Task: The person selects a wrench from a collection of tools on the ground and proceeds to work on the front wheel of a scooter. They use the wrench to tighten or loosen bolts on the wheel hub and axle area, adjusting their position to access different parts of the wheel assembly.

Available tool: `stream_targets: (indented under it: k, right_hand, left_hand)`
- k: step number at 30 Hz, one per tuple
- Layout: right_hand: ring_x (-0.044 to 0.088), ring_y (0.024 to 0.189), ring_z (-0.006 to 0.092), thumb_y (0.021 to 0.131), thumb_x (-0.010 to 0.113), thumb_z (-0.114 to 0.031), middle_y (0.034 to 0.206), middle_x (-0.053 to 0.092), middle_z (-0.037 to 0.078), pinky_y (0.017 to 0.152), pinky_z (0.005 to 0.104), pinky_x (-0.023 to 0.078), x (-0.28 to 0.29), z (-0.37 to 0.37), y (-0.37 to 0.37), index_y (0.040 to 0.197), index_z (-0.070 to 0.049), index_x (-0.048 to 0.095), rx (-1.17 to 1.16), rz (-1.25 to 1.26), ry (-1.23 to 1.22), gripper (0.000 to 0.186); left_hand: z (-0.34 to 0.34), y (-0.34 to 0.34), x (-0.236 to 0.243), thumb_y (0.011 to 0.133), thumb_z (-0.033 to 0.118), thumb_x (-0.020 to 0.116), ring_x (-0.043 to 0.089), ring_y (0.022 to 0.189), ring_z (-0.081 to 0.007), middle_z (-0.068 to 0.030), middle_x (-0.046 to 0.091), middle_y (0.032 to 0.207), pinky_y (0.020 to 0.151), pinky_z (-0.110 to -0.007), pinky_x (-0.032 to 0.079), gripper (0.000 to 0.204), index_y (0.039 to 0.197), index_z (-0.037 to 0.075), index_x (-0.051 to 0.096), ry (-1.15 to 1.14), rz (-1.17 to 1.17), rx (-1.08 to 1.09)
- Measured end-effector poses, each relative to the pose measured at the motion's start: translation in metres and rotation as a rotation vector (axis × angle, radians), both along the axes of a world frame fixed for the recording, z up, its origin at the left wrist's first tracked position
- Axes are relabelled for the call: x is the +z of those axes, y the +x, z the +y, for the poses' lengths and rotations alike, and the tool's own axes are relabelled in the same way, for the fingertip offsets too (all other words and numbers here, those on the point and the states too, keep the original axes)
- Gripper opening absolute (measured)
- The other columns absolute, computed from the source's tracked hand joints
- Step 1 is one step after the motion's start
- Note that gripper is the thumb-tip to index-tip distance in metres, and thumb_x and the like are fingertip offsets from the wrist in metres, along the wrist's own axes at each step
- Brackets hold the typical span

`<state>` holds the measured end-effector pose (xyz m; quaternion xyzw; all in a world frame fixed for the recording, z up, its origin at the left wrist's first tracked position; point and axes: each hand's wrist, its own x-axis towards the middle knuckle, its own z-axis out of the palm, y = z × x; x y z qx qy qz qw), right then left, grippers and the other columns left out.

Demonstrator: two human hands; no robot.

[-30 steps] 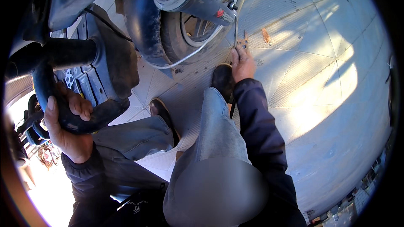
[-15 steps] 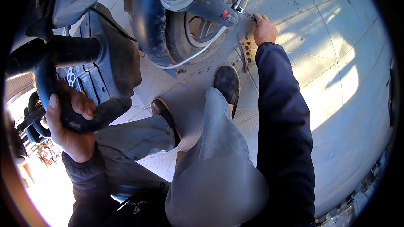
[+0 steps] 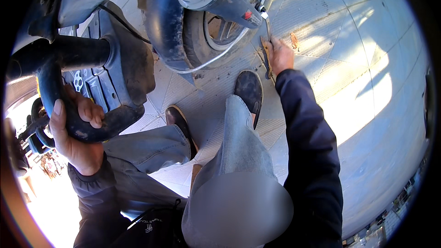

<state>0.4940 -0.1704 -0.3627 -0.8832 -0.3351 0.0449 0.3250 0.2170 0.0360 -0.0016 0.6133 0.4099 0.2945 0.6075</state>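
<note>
My left hand (image 3: 78,140) is wrapped around a thick black curved tube (image 3: 57,80) on the vehicle at the left. At the top, my right hand (image 3: 281,56) is closed around the handle of a wrench (image 3: 268,24). The wrench's silver head sits at the hub of the spoked wheel (image 3: 206,34), just below the end of the fork leg (image 3: 229,8). Part of a perforated flat metal piece (image 3: 265,55) shows on the floor beside my right hand, which hides the remainder.
A black mudguard (image 3: 163,30) covers part of the tyre, and a silver curved rod (image 3: 206,64) runs around it. A dark plastic body panel (image 3: 133,59) stands by the tube. My shoes (image 3: 248,91) rest on the tiled floor (image 3: 349,78), where a brownish scrap (image 3: 294,41) lies.
My right hand has swung down and slightly left, turning the wrench handle from slanting right to nearly upright in view. My left hand keeps its grip on the tube.
</note>
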Motion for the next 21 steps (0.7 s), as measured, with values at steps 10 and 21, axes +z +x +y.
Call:
stream_targets:
  k: [10,21]
  right_hand:
    - [0.055,0.054,0.0121,0.092,0.063,-0.026,0.070,0.064,0.004,0.047,0.0271,0.044,0.084,-0.023,-0.059,0.090,0.000,0.068,-0.060,1.105,0.185,0.026]
    - [0.049,0.050,0.0055,0.093,0.063,-0.029,0.074,0.062,0.001,0.042,0.0219,0.040,0.115,-0.012,-0.062,0.089,-0.001,0.066,0.094,1.285,0.185,0.029]
  left_hand:
    - [0.001,-0.004,0.001,0.091,0.041,0.055,0.048,0.054,-0.0141,-0.0051,0.050,0.064,0.061,-0.027,0.041,0.046,0.111,0.000,0.052,0.024,0.009,0.006]
    - [0.000,0.000,0.000,0.091,0.042,0.053,0.049,0.055,-0.0137,-0.0050,0.050,0.064,0.061,-0.027,0.042,0.046,0.111,0.001,0.052,0.030,0.018,0.002]
